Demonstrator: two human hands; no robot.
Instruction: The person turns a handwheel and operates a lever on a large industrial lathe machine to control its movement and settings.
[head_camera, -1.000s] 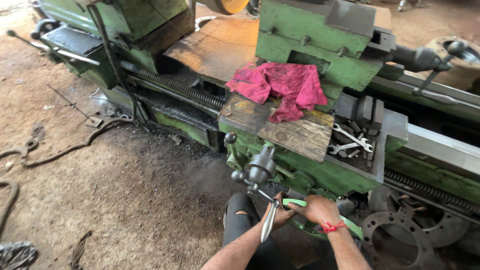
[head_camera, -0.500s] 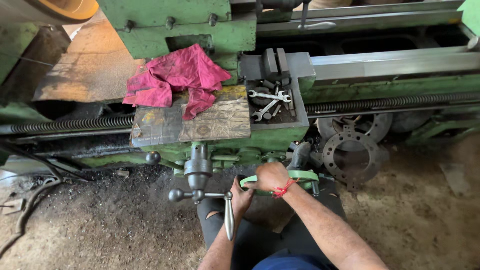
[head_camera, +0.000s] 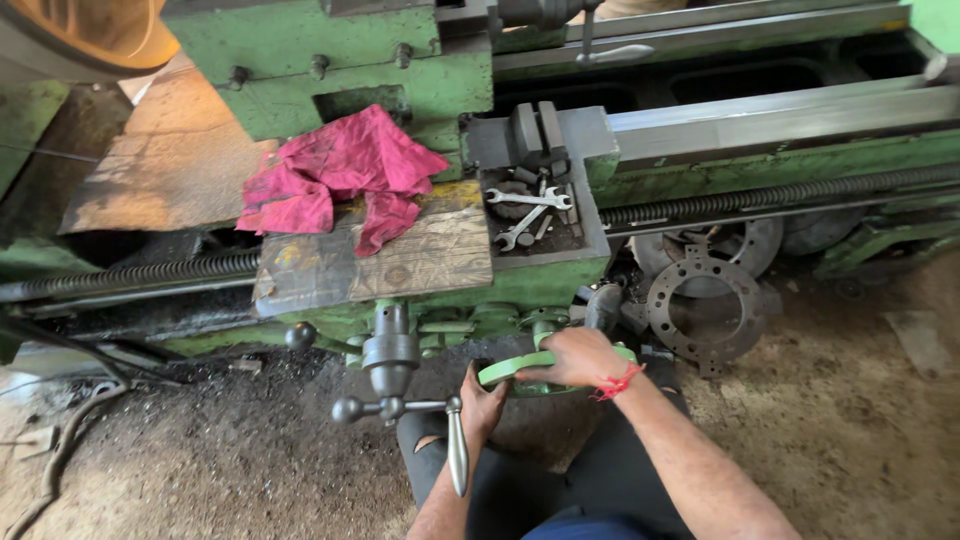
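I stand at a green lathe carriage (head_camera: 520, 285). My right hand (head_camera: 575, 357), with a red thread at the wrist, grips the rim of the green handwheel (head_camera: 500, 372) on the carriage front. My left hand (head_camera: 483, 405) is closed around the steel handle (head_camera: 457, 450) that hangs down from a crank hub (head_camera: 390, 400). A pink rag (head_camera: 340, 175) lies on a wooden board (head_camera: 390, 262) on top of the carriage. Spanners (head_camera: 530, 210) lie in a tray beside it.
A long lead screw (head_camera: 760, 192) runs along the lathe bed to the right. Round steel flanges (head_camera: 703, 305) with bolt holes lean against the machine near my right hand. A rusty metal sheet (head_camera: 170, 165) lies at upper left. Dirt floor (head_camera: 860, 400) spreads around.
The view has swung left and closer to the carriage. Both hands stay on the handwheel and the steel handle, with the handle hanging straighter down.
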